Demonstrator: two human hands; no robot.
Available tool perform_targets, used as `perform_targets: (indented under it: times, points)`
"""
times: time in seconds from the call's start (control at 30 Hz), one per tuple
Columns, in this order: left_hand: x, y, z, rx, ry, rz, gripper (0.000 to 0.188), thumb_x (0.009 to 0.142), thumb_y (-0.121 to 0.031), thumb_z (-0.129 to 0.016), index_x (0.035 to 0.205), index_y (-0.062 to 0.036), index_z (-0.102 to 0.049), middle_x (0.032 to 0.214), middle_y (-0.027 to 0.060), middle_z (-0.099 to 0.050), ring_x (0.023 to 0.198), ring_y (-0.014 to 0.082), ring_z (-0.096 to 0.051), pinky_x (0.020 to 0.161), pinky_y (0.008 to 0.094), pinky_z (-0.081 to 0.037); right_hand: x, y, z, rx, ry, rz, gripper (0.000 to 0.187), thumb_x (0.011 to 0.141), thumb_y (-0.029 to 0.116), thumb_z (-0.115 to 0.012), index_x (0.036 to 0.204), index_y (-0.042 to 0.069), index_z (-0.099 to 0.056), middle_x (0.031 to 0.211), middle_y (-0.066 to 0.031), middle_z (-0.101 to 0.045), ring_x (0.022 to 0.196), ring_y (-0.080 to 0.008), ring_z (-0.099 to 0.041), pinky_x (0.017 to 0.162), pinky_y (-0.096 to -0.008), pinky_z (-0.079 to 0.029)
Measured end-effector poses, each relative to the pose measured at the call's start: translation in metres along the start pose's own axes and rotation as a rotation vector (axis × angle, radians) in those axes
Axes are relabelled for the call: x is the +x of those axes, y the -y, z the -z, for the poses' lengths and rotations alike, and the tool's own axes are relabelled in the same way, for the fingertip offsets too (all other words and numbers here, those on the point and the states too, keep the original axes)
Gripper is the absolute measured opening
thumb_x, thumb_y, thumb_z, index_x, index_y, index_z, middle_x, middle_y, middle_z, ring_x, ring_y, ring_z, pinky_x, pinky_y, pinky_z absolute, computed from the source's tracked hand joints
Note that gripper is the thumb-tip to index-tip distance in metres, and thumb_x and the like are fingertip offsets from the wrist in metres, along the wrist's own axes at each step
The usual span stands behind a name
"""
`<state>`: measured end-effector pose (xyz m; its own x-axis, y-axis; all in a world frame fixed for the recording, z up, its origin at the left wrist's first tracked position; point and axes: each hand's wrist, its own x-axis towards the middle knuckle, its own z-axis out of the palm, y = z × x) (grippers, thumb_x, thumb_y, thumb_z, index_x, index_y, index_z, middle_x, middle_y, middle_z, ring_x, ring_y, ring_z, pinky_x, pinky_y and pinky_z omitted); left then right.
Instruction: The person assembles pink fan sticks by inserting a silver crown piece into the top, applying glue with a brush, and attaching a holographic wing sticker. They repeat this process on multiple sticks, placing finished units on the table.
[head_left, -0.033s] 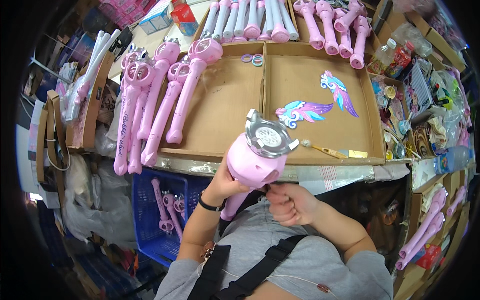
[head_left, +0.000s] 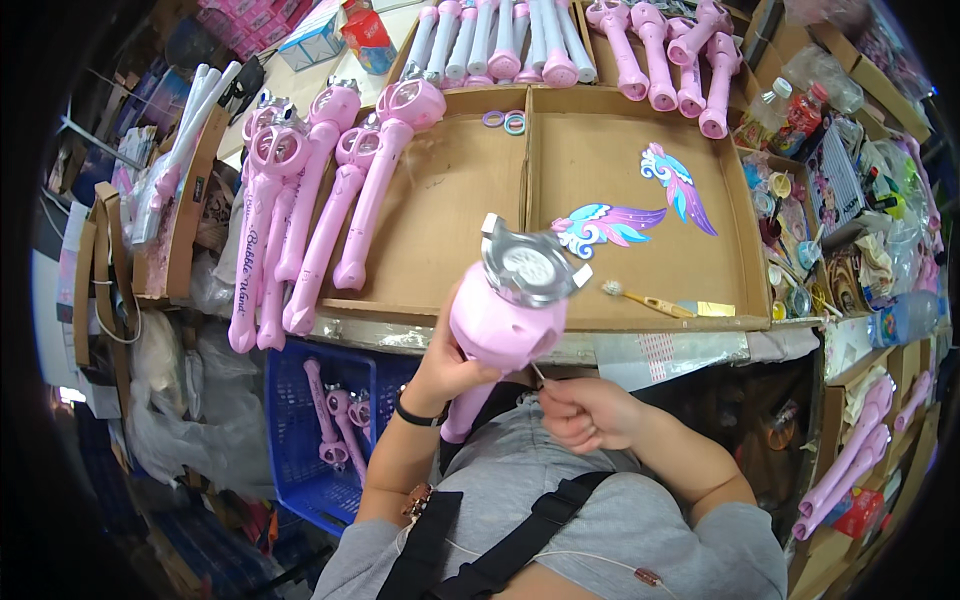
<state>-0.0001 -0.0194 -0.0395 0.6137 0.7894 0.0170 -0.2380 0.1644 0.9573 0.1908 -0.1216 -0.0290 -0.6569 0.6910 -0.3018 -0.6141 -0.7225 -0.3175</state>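
My left hand (head_left: 452,372) is wrapped round the neck of a pink bubble wand (head_left: 505,328) and holds it in front of my chest, head tilted up. A silvery ring with prongs (head_left: 530,270) and a white disc in its middle tops the wand head. Below the head, my right hand (head_left: 588,415) is closed in a pinch on a thin pale strand (head_left: 538,371). The strand runs up to the underside of the wand head; its exact kind and where it ends are hidden.
More pink wands (head_left: 365,215) lean on the left of a divided cardboard tray (head_left: 450,200). In the tray lie two winged decals (head_left: 610,225), small rings (head_left: 513,122) and a brush (head_left: 655,302). A blue crate (head_left: 310,450) with wands stands lower left; clutter fills the right.
The wand head has shifted slightly left and tilted. My right hand has moved a little down, away from the wand, and the pale strand now shows between them.
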Motion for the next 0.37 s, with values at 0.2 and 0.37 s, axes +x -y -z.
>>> perform_targets:
  times: [0.2,0.37]
  points:
    - [-0.001,0.002,-0.021,0.127,-0.126,-0.189,0.105,0.062,-0.006,-0.079,0.142,-0.0056,-0.011,0.138,0.0125,-0.032,0.125,0.0231,-0.038,0.102,0.0376,-0.033,0.024,0.022,-0.017,-0.912,-0.582,1.354,0.051,0.080,0.032,-0.068,0.103,0.006,-0.031,0.109,-0.0117,-0.037,0.105,-0.0170,-0.038,0.090,-0.0328,-0.035]
    - [-0.002,-0.001,-0.024,0.077,-0.134,-0.209,0.103,0.062,-0.005,-0.078,0.142,-0.0069,-0.013,0.140,0.0132,-0.029,0.127,0.0240,-0.035,0.104,0.0389,-0.031,0.056,0.033,-0.043,-0.625,-0.419,1.324,0.056,0.080,0.033,-0.067,0.110,0.004,-0.029,0.116,-0.0140,-0.036,0.113,-0.0190,-0.036,0.098,-0.0416,-0.030]
